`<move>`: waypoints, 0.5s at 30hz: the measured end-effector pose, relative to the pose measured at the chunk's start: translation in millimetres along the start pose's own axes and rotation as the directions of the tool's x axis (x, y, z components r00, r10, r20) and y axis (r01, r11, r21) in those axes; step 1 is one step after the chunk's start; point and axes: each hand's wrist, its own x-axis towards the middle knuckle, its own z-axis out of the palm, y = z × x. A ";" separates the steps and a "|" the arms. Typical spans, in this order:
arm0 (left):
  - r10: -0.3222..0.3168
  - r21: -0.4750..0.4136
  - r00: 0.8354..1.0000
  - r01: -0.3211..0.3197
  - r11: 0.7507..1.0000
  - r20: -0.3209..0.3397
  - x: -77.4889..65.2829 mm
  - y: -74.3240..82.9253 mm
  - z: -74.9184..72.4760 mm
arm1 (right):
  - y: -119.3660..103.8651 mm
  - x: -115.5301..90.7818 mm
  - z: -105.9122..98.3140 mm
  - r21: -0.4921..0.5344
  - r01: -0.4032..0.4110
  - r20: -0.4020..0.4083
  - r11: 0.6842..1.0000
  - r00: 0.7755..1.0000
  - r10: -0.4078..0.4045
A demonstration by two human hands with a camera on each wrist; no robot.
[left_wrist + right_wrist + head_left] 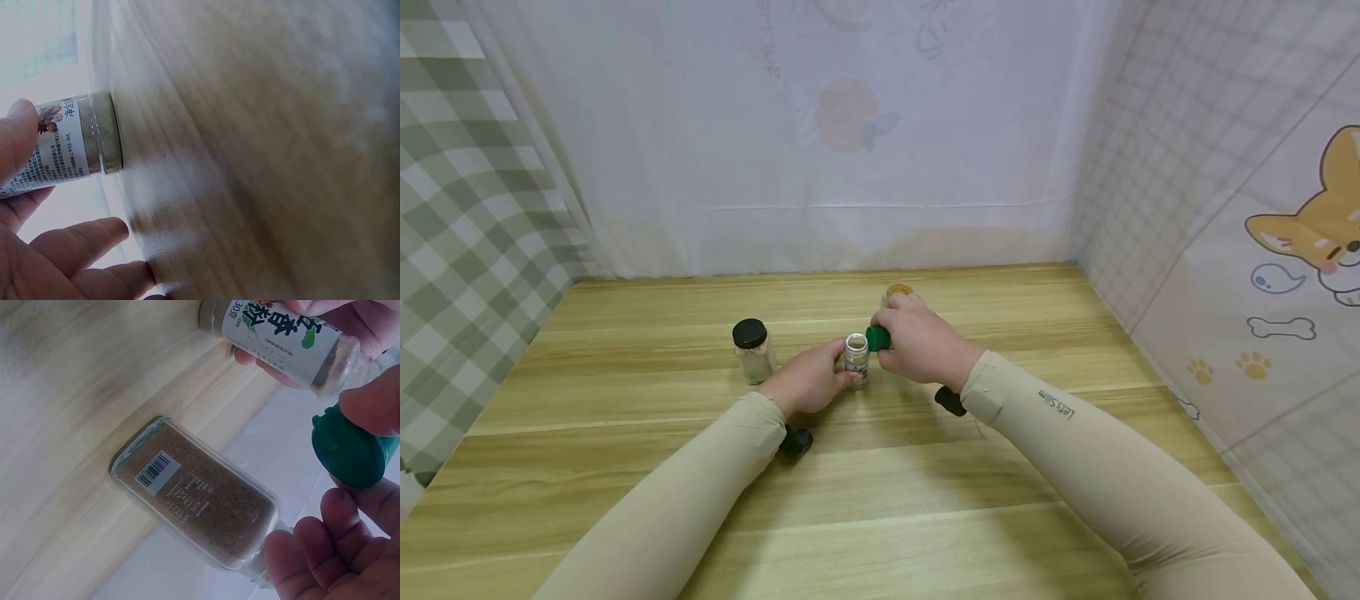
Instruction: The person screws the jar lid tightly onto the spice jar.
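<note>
Sleeves flank the white-labelled jar; the cap is green.

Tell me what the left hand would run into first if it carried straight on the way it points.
Most likely the green cap held in the right hand, just beyond the small jar that the left hand grips; the exact depth is hard to judge.

The green cap looks smooth plastic, the held jar glossy glass, the tabletop sheeny wood.
</note>
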 end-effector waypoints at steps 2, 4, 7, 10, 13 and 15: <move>0.002 0.001 1.000 -0.002 1.000 -0.003 0.0 -0.3 -0.2 | 0.0 0.3 0.3 0.007 0.002 -0.003 1.000 1.000 -0.002; 0.005 0.005 1.000 -0.005 1.000 -0.007 0.0 -0.6 -0.4 | -0.2 0.3 0.4 0.016 0.003 -0.005 1.000 1.000 -0.003; 0.013 0.014 1.000 -0.012 1.000 -0.012 0.1 -1.2 -0.8 | -0.9 0.3 0.0 0.029 0.006 -0.008 1.000 1.000 -0.005; 0.016 0.016 1.000 -0.015 1.000 -0.013 0.1 -1.1 -1.0 | -1.1 0.7 0.3 0.038 0.012 -0.015 0.999 1.000 -0.011; 0.016 0.012 1.000 -0.016 1.000 -0.009 -0.1 -0.8 -1.0 | -0.7 1.4 1.1 0.049 0.015 -0.020 0.999 1.000 -0.014; 0.012 0.008 1.000 -0.012 1.000 -0.007 0.2 -0.5 -0.7 | -0.1 1.9 2.0 0.056 0.012 -0.019 0.998 1.000 -0.011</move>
